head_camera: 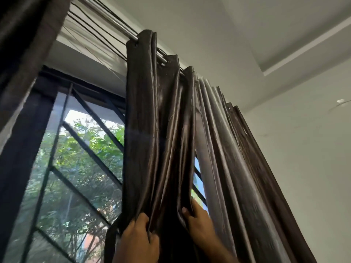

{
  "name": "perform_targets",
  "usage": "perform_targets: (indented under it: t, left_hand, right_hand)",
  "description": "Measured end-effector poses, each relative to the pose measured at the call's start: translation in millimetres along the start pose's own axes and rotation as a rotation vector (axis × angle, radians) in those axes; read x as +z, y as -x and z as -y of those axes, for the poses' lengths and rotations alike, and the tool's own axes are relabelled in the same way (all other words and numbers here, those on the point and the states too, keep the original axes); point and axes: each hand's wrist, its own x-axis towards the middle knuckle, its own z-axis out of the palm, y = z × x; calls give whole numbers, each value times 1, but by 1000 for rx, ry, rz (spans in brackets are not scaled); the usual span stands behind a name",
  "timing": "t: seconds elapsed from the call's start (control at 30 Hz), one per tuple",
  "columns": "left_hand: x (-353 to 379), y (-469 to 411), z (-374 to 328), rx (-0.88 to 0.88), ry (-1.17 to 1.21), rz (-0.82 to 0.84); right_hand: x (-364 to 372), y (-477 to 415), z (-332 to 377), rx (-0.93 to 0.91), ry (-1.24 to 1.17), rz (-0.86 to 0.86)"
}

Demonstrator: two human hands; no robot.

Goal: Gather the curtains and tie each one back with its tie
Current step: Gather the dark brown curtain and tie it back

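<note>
Left hand [137,238] grips curtain [157,139] folds; right hand [198,223] pinches edge.

We count two hands, left hand [136,238] and right hand [199,223], gripping one curtain [152,130]; a second curtain [22,54] left of the grip; one rod [106,18] above.

We are holding both hands up in front of us, low in the view. Our left hand [136,238] is turning its back toward us, its fingers curling round a fold of the curtain [157,130]. Our right hand [200,223], just beside it and a little higher, is pinching another fold, with the thumb lying on the near side and the fingers reaching behind. Our right forearm [226,253] is running down and to the right, out of view.
</note>
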Motion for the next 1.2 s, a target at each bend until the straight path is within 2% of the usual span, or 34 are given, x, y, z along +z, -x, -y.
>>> perform_targets:
  t: [0.17,0.27,0.33,0.43,0.5,0.57,0.67,0.77,0.87,0.97,1.03,1.13,1.2]
  left_hand:
    - [-73,2,35,-25,18,-128]
    - [-115,13,49,-44,27,-200]
    - [-128,26,51,7,13,-196]
    - [-126,42,48,167,-9,-113]
    - [-118,44,45,260,13,-44]
    - [-115,41,40,306,99,-6]
    - [-111,33,34,235,258,-23]
    - [-106,24,36,181,205,-37]
    - [-99,17,41,149,122,56]
    - [-94,15,41,170,251,184]
    - [-92,18,39,190,279,154]
    - [-97,33,29,229,199,-12]
    - [-100,45,17,317,111,-45]
  right_hand:
    - [101,33,93,-185,-40,114]
    - [121,66,131,-278,-82,209]
    - [117,78,134,-237,-143,210]
    - [98,86,136,-111,-329,109]
    - [87,87,139,-86,-300,81]
    - [77,87,144,-105,-167,23]
    - [60,88,142,-41,-194,11]
    - [42,90,137,5,-288,39]
    - [28,88,131,30,-343,79]
    - [20,85,126,91,-421,111]
    - [16,84,124,98,-360,110]
    - [9,77,118,23,6,-45]
    - [9,77,118,9,-10,-99]
